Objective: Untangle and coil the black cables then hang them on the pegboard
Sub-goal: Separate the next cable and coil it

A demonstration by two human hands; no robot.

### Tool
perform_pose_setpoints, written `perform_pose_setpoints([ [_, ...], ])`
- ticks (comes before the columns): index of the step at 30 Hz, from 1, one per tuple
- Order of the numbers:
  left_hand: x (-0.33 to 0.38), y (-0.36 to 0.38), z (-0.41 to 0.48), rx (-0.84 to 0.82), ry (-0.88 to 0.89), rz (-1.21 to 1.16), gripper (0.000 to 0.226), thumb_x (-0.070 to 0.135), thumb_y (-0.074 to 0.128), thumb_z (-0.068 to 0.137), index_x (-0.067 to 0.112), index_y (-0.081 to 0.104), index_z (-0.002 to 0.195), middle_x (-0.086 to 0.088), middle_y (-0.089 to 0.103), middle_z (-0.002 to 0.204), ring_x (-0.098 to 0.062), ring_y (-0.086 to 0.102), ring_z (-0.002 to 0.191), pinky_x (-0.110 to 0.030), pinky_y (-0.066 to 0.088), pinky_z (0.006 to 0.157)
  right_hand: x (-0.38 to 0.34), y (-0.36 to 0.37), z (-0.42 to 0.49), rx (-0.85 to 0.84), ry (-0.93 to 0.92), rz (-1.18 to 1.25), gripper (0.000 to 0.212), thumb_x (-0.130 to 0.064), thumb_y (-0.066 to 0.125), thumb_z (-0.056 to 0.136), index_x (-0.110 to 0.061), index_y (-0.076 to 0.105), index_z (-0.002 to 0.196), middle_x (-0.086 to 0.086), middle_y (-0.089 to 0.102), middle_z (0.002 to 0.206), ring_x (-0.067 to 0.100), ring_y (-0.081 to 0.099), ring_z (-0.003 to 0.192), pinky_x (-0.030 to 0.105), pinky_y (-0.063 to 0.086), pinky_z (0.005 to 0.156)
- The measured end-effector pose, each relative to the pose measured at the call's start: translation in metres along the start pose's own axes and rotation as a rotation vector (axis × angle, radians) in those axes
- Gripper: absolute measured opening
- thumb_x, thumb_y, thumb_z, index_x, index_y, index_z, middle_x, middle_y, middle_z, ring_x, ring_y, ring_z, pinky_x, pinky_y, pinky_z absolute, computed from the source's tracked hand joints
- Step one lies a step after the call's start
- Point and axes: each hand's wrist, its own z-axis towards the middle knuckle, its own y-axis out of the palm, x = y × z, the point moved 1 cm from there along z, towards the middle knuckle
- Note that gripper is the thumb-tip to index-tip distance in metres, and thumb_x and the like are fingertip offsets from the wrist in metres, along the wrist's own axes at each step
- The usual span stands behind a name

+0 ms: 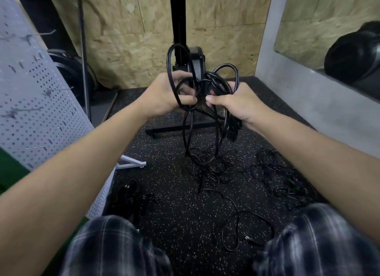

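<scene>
While aloft, cables [216,84] between 2 grips [162,94] [236,104] (tails below)

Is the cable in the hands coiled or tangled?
Tangled: the cable bundle loops irregularly and crosses itself between the left hand and right hand, strands dangling down.

Black speckled rubber floor [174,203]. On it: cable tangle [218,166] mid, second tangle [275,177] right, loose cable loop [238,214] near, cable pile [131,195] left, stand base [168,129], white pegboard foot [131,164].

2 bare forearms [82,158] back from the grip, green top [9,173] way behind the left hand [164,94], dark plaid trousers [111,247] below that.
</scene>
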Motion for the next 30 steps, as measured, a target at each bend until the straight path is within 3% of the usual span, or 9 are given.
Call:
perform_pose_setpoints([
  [3, 0.003, 0.003, -0.018, -0.034, -0.016, 0.034, 0.063, 0.000, 0.077, 0.084, 0.011, 0.059, 0.143, 0.006, 0.074, 0.086, -0.009, 0.067, 0.078, -0.033, 0.055, 0.073, -0.005, 0.001, -0.020, -0.014, 0.021, -0.021, 0.010, -0.023, 0.086, 0.084, -0.017, 0.078, 0.085, -0.002, 0.081, 0.088, 0.016, 0.075, 0.096, 0.039, 0.051, 0.106],
  [6, 0.003, 0.008, -0.031, -0.086, -0.005, 0.105, 0.075, 0.017, 0.073, 0.076, 0.012, 0.054, 0.149, -0.007, 0.079, 0.108, -0.018, 0.071, 0.094, -0.043, 0.057, 0.093, -0.006, 0.000, -0.038, -0.057, 0.045, -0.004, 0.011, -0.019, 0.086, 0.084, -0.020, 0.076, 0.088, -0.002, 0.081, 0.089, 0.017, 0.076, 0.097, 0.042, 0.053, 0.105],
  [10, -0.002, 0.014, -0.040, -0.167, 0.031, 0.393, 0.073, 0.030, 0.074, 0.078, 0.019, 0.056, 0.148, -0.005, 0.078, 0.111, -0.017, 0.072, 0.101, -0.041, 0.057, 0.099, 0.000, -0.002, -0.050, -0.114, 0.065, 0.052, 0.011, -0.009, 0.082, 0.088, -0.015, 0.073, 0.092, 0.005, 0.081, 0.084, 0.017, 0.079, 0.091, 0.041, 0.055, 0.105],
  [14, -0.011, 0.027, -0.050, -0.053, 0.242, 0.650, 0.033, 0.020, 0.073, 0.082, 0.004, 0.076, 0.110, -0.010, 0.072, 0.108, -0.018, 0.061, 0.106, -0.017, 0.044, 0.094, 0.011, -0.004, -0.046, -0.161, 0.085, 0.096, 0.014, -0.006, 0.081, 0.088, -0.006, 0.075, 0.100, 0.012, 0.081, 0.088, 0.020, 0.079, 0.092, 0.037, 0.057, 0.096],
  [17, -0.022, 0.038, -0.047, -0.001, 0.296, 0.710, 0.018, 0.022, 0.067, 0.079, 0.004, 0.071, 0.077, -0.011, 0.068, 0.082, -0.030, 0.066, 0.083, -0.030, 0.050, 0.070, 0.020, -0.007, -0.038, -0.196, 0.100, 0.102, 0.014, -0.006, 0.081, 0.088, -0.006, 0.076, 0.101, 0.014, 0.081, 0.091, 0.020, 0.079, 0.095, 0.034, 0.057, 0.094],
  [20, -0.038, 0.042, -0.037, 0.056, 0.196, 0.583, 0.016, 0.015, 0.070, 0.081, 0.011, 0.062, 0.068, -0.003, 0.060, 0.066, -0.019, 0.056, 0.059, -0.030, 0.038, 0.052, 0.032, -0.011, -0.026, -0.195, 0.102, 0.062, 0.011, -0.009, 0.080, 0.089, -0.008, 0.076, 0.100, 0.011, 0.081, 0.092, 0.019, 0.079, 0.096, 0.033, 0.055, 0.095],
  [23, -0.057, 0.043, -0.031, 0.149, 0.051, 0.272, 0.005, 0.018, 0.071, 0.079, 0.021, 0.075, 0.078, 0.006, 0.072, 0.069, -0.005, 0.061, 0.062, -0.024, 0.049, 0.059, 0.043, -0.016, -0.013, -0.187, 0.118, 0.028, 0.012, -0.011, 0.080, 0.090, -0.008, 0.075, 0.101, 0.009, 0.081, 0.091, 0.017, 0.079, 0.095, 0.030, 0.055, 0.091],
  [25, -0.070, 0.047, -0.026, 0.127, -0.046, 0.066, 0.010, 0.015, 0.070, 0.080, 0.022, 0.076, 0.081, 0.002, 0.078, 0.080, -0.010, 0.069, 0.072, -0.028, 0.056, 0.068, 0.047, -0.018, -0.007, -0.202, 0.139, 0.019, 0.012, -0.010, 0.079, 0.091, -0.008, 0.074, 0.102, 0.009, 0.081, 0.089, 0.013, 0.078, 0.088, 0.023, 0.055, 0.080],
  [30, -0.090, 0.052, -0.022, 0.025, -0.111, -0.114, 0.014, -0.001, 0.062, 0.101, 0.007, 0.068, 0.091, -0.007, 0.077, 0.087, -0.011, 0.070, 0.070, -0.028, 0.056, 0.061, 0.058, -0.014, 0.000, -0.248, 0.169, -0.016, 0.008, -0.005, 0.077, 0.092, -0.011, 0.073, 0.093, 0.005, 0.079, 0.080, -0.001, 0.063, 0.051, 0.009, 0.044, 0.051],
])
